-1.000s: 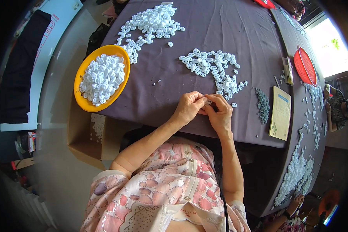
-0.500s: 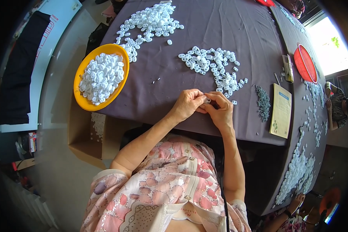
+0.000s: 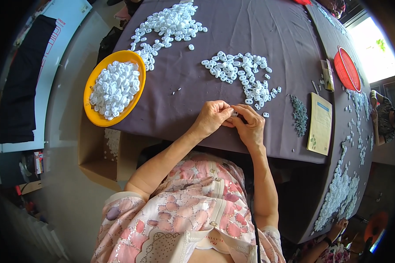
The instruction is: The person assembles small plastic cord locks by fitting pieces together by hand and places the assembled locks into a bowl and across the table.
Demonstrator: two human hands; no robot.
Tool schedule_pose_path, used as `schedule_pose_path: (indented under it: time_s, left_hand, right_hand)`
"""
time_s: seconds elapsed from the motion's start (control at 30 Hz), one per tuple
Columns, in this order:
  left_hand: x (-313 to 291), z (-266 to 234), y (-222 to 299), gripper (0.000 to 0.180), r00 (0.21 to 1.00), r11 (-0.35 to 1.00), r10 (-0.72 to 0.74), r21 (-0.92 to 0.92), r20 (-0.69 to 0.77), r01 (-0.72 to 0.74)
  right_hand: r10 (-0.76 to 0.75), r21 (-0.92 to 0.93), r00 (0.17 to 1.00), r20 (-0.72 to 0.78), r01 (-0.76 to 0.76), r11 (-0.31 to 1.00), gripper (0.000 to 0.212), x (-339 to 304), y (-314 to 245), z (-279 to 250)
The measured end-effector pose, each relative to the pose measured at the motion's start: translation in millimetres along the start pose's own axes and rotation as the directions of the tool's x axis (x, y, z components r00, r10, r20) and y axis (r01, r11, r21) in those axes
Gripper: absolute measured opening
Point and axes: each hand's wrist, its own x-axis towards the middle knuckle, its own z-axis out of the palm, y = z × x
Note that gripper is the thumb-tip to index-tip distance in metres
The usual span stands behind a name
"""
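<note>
My left hand (image 3: 212, 119) and my right hand (image 3: 251, 126) meet at the table's near edge, fingertips pinched together. Between them sits a small white oval plastic piece (image 3: 235, 114) with dark holes, partly hidden by the fingers. Both hands appear to grip it. Just beyond my right hand lies a loose cluster of similar white oval pieces (image 3: 253, 81), with one single piece (image 3: 266, 115) beside the knuckles. To the right of that hand is a small heap of thin grey-green bits (image 3: 299, 116), too fine to name.
A yellow bowl (image 3: 88, 98) heaped with white pieces stands at the left table edge, above a cardboard box (image 3: 98, 173). More pieces (image 3: 171, 22) lie at the far left. A yellow packet (image 3: 319, 125) and red basket (image 3: 347, 70) are rightward. Another person's hand (image 3: 338, 229) shows lower right.
Both hands stay pinched together in the same place. The white piece between the fingertips is turned slightly and shows less than before.
</note>
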Motion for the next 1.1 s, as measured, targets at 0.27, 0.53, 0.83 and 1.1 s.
schedule_pose_path:
  time_s: [0.27, 0.53, 0.83, 1.1]
  left_hand:
    - [-0.8, 0.8, 0.8, 0.016, 1.0, 1.0, 0.006, -0.004, -0.007, -0.006]
    - [-0.9, 1.1, -0.3, 0.015, 1.0, 1.0, -0.002, -0.005, 0.001, 0.002]
    - [-2.5, 3.3, 1.2, 0.019, 0.999, 0.997, -0.013, -0.081, -0.045, 0.009]
    - [-1.5, 6.2, -3.1, 0.015, 0.997, 1.0, -0.014, -0.018, -0.082, 0.012]
  right_hand:
    - [-0.053, -0.034, 0.998, -0.033, 0.052, 0.998, 0.025, -0.6, -4.2, 0.1]
    - [-0.042, -0.043, 0.999, -0.033, 0.041, 0.998, 0.023, -1.1, -0.7, 1.0]
    - [0.027, 0.041, 1.0, 0.0, -0.027, 0.999, 0.025, 3.2, -2.0, 0.7]
    - [-0.038, -0.014, 0.999, 0.007, 0.038, 0.999, 0.027, -0.7, -4.7, -1.4]
